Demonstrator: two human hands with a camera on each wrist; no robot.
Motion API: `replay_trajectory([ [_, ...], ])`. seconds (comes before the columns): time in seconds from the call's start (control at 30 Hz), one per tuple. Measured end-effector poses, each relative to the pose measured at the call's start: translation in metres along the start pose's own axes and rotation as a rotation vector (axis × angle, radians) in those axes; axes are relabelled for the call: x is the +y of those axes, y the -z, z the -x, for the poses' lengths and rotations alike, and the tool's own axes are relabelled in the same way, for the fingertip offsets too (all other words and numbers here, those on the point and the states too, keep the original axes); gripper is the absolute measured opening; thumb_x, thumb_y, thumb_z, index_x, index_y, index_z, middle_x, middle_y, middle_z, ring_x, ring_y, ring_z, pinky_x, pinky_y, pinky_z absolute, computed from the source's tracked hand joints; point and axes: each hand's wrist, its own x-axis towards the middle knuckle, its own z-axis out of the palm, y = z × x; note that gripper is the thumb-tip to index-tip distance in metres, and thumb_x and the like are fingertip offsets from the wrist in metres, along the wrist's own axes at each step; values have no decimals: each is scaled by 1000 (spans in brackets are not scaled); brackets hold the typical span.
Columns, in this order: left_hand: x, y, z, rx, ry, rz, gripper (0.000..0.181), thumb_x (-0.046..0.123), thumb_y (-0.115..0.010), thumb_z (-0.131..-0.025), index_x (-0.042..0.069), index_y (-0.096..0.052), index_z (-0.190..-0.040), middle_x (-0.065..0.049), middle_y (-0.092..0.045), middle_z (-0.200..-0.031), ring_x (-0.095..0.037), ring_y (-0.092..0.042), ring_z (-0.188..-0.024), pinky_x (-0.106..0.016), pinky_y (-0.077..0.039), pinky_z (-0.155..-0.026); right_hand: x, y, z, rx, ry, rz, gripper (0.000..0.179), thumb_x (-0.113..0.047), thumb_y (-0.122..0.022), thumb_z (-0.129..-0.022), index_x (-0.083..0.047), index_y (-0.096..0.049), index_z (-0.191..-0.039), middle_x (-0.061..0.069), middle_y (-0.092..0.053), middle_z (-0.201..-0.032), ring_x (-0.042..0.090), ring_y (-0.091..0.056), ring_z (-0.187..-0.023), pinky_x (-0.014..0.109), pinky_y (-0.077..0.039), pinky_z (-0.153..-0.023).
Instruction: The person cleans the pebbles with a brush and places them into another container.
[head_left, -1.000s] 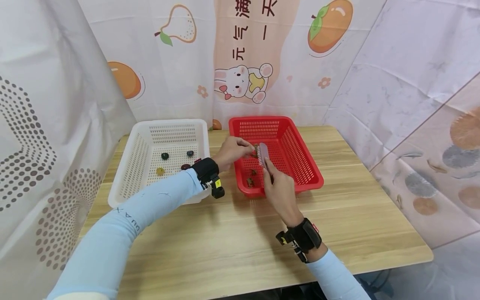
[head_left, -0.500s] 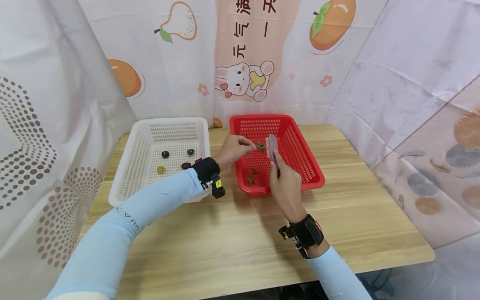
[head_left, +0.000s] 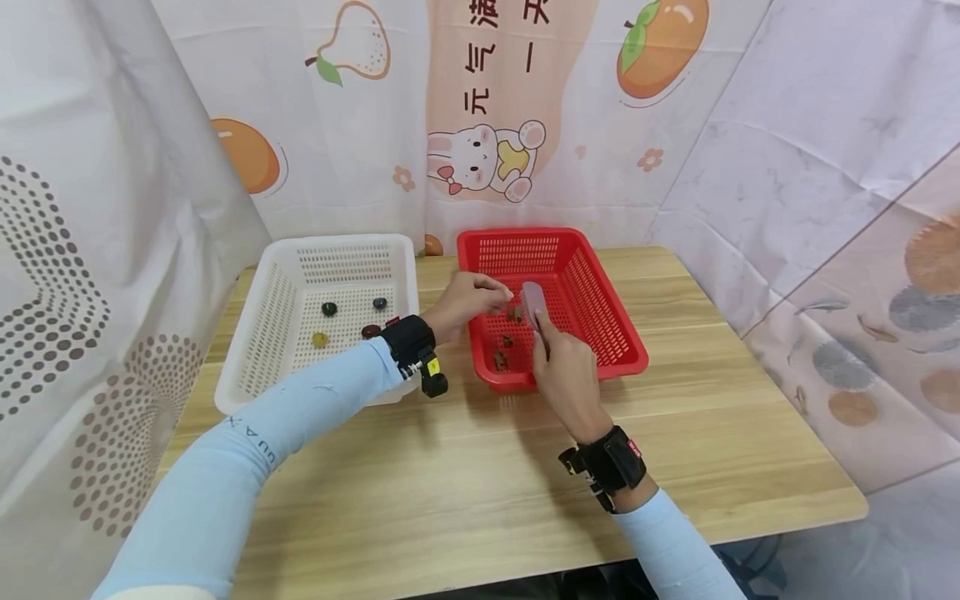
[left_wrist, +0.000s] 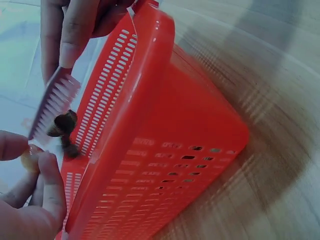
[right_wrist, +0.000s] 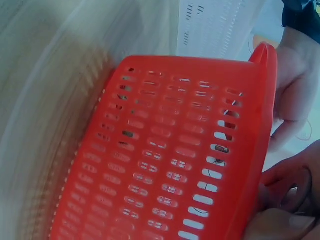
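Over the left side of the red basket [head_left: 622,358], my left hand [head_left: 467,300] pinches a small, smooth amber-yellow stone-like piece [left_wrist: 31,159] between thumb and fingertips. My right hand [head_left: 567,375] grips the handle of a small pale purple brush [head_left: 534,300]. In the left wrist view, the brush's pale bristles [left_wrist: 55,107] face the yellow piece, close to it; whether they touch is hard to tell. A dark brown, crumpled clump [left_wrist: 65,124] shows just beyond the bristles. Small brown clumps [head_left: 500,362] lie in the red basket. The right wrist view mostly shows the basket's outer wall.
To the left stands a white basket [head_left: 251,333] with a dark green stone [head_left: 328,309], a blackish one [head_left: 379,303], a yellow one [head_left: 320,340] and a dark red one [head_left: 371,331]. Both baskets rest on a wooden table [head_left: 465,500]; a printed curtain [head_left: 360,158] hangs behind.
The brush moved right, away from my left fingers, then back left and down beside them. The brown clump near my left fingertips now sits lower. My left hand has barely moved.
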Motion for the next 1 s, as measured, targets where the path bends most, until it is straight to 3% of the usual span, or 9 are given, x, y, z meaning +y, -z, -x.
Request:
replay_trajectory([
  [0.23,-1,-5,-3,-122,-14,34,28,15,-73,-98,-1,-72,-121,-21,-71,-118,-35,-68,-110,-44,-52,-102,0,2,1,50,13,-75,39,-15,-60,-105,0,-61,-141,1,-45,-60,14,-37,-49,29,-30,-45],
  [0.43,-2,-12,-6,-46,8,190,28,6,-66,-101,-7,-68,-125,-18,-71,-110,-21,-68,-90,-47,-49,-106,-4,3,4,48,0,-178,40,-13,-61,-104,-1,-59,-142,1,-44,-60,12,-37,-49,26,-28,-45],
  [0.5,-3,-12,-6,-46,16,227,29,4,-65,-101,-8,-68,-126,-17,-70,-109,-19,-67,-86,-49,-47,-107,-5,3,4,37,0,-187,40,-13,-60,-105,0,-59,-142,0,-43,-59,11,-37,-48,25,-28,-44],
  [0.7,-2,-13,-2,-133,11,157,28,5,-65,-101,-6,-68,-126,-14,-70,-106,-18,-68,-90,-43,-52,-102,-2,3,0,69,-2,-161,40,-12,-61,-104,1,-59,-141,-1,-40,-57,12,-33,-48,27,-25,-45],
  [0.87,3,-4,0,-85,-5,166,27,6,-66,-101,-7,-69,-124,-19,-71,-108,-24,-69,-95,-45,-52,-102,1,1,0,33,-3,-146,39,-13,-61,-105,0,-59,-141,-2,-38,-55,10,-31,-45,26,-25,-44],
  [1.0,10,12,3,-68,-22,89,30,9,-68,-101,-6,-67,-127,-22,-70,-116,-33,-67,-108,-46,-50,-104,1,0,2,24,0,-151,39,-14,-61,-105,0,-60,-141,-2,-39,-54,10,-32,-44,26,-26,-43],
])
